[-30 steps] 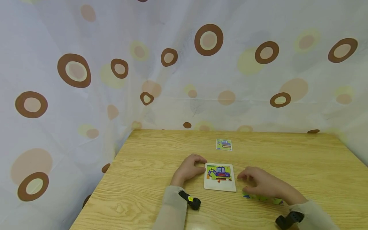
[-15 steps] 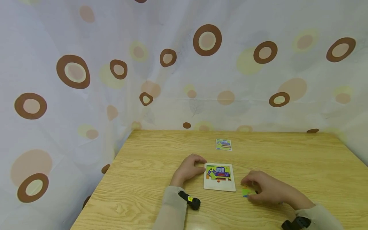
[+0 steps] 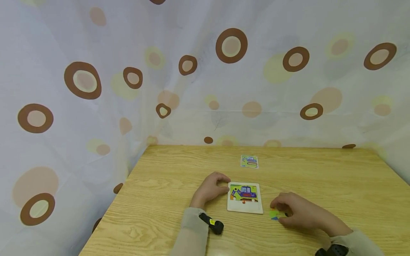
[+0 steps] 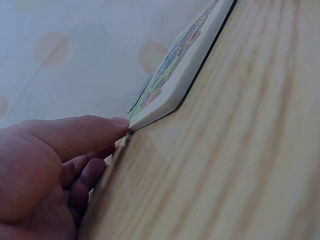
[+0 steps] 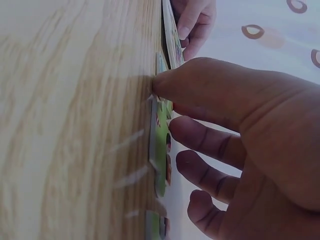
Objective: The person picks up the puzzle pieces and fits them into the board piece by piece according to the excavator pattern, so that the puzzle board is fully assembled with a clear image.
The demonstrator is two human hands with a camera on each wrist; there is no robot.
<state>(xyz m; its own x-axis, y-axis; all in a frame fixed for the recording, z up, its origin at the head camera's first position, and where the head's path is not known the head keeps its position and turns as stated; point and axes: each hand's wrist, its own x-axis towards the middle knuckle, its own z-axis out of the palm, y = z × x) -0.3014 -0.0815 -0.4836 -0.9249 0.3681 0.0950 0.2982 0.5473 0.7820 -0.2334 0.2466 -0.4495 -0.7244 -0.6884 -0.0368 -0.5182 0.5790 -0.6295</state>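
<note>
A white puzzle board (image 3: pixel 245 207) lies flat on the table, its upper part filled with an excavator picture and its lower strip bare white. My left hand (image 3: pixel 209 188) is at its left edge. In the left wrist view the straight thumb (image 4: pixel 95 135) touches the board's corner, with the other fingers loosely bent below. To the right, my right hand (image 3: pixel 299 211) pinches a small green and blue puzzle piece (image 3: pixel 274 214) between thumb and index finger, low at the tabletop. Another green puzzle piece (image 5: pixel 160 145) lies beneath that hand; the palm hides it from the head view.
A small card (image 3: pixel 249 161) with the same excavator picture lies behind the board. The wooden table (image 3: pixel 160 199) meets a dotted cloth (image 3: pixel 205 89) at its back and left sides. One more piece (image 5: pixel 154 225) shows at the bottom of the right wrist view.
My right hand has come down and slightly back toward me over the loose pieces, and its thumb and index finger have closed in on one. The left hand and the board look unmoved.
</note>
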